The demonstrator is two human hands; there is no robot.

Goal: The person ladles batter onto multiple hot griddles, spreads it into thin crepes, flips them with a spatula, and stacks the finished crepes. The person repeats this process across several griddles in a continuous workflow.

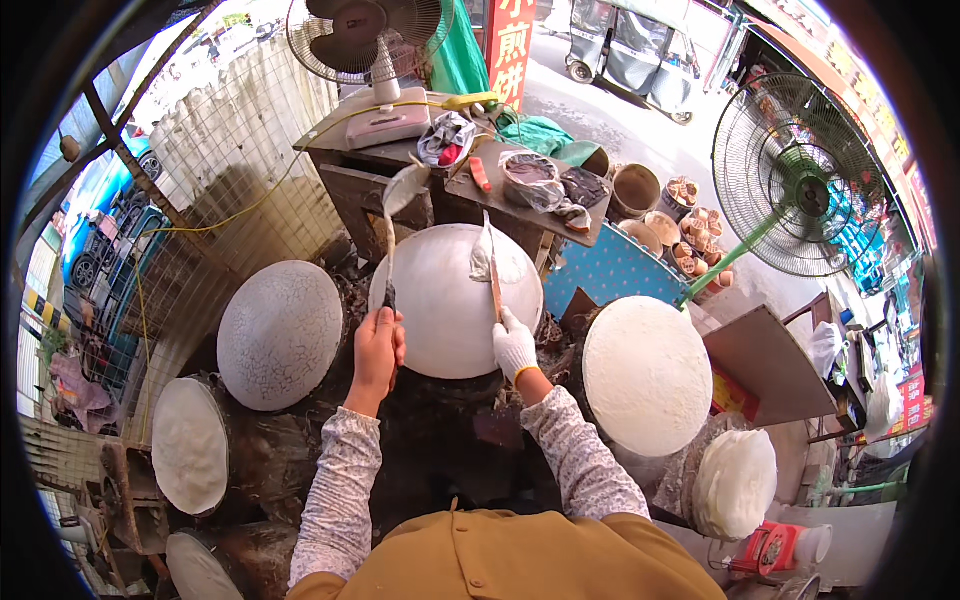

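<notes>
My bare left hand (pixel 377 350) is closed round the handle of a ladle (pixel 404 190), whose bowl is raised beyond the left part of a large round white griddle (pixel 430 330). My right hand (pixel 514 345), in a white knit glove, grips a wooden-handled spreader (pixel 495 295) pointing away from me over the griddle's right half. Pale wet batter (pixel 505 262) lies under and beside the spreader's far end. Flanking the central griddle are a cracked, coated griddle (pixel 280 335) on the left and one covered with a pale round sheet (pixel 647 375) on the right.
Smaller griddles (pixel 190 445) and a stack of pale sheets (pixel 738 480) sit nearer me. Ahead, a cluttered table (pixel 370 155) holds a fan (pixel 368 35), bags and cloths. Right are another fan (pixel 800 180), a dotted blue panel (pixel 600 275), several buckets (pixel 635 190) and a parked three-wheeler (pixel 635 55).
</notes>
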